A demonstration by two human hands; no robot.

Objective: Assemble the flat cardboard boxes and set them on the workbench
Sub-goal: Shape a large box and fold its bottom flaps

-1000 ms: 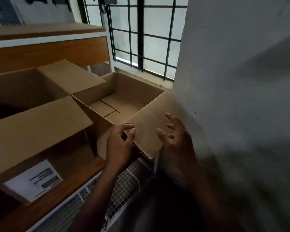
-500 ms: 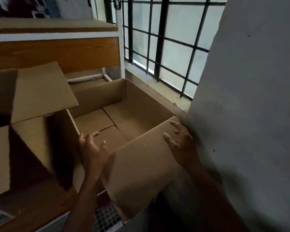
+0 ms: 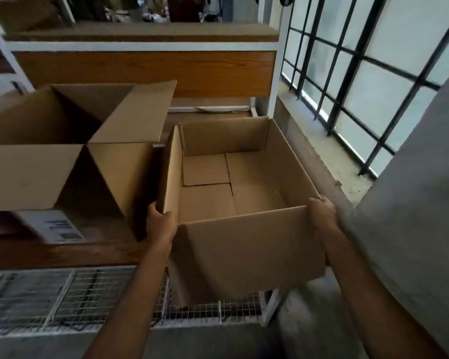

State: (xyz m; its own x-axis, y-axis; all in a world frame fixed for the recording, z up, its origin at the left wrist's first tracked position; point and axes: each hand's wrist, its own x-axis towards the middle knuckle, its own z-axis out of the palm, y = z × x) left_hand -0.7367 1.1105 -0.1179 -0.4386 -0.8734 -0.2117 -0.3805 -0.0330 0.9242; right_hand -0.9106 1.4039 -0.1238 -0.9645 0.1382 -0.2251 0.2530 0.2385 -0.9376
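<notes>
- Daylight comes through a window with black bars [image 3: 360,73] at the right, above a pale sill; a grey wall [image 3: 412,203] fills the near right.
- A wooden workbench [image 3: 62,252] runs across the left and middle, with a wood back panel and a shelf [image 3: 140,32] above it and wire mesh [image 3: 62,294] under its front edge.
- The open cardboard box [image 3: 244,250] sits at the right end of the bench, mouth up, with its four bottom flaps folded shut inside.
- Its far part lies over the bench, and its near wall juts out past the front edge, in front of the mesh. It looks tipped a little toward the camera, but I cannot tell whether its base rests on the wood.
- The left hand [image 3: 162,224] grips the near-left corner, with its fingers curled round the near end of the left wall.
- The right hand [image 3: 322,211] grips the near-right corner, its fingers hooked over the top rim. The fingertips are hidden behind the cardboard.
- A second box [image 3: 36,174] stands on the bench just beside the held one, to its left, with its top flaps spread open.
- A white label [image 3: 55,226] sits low on that box's near side; its print is too blurred to read.
</notes>
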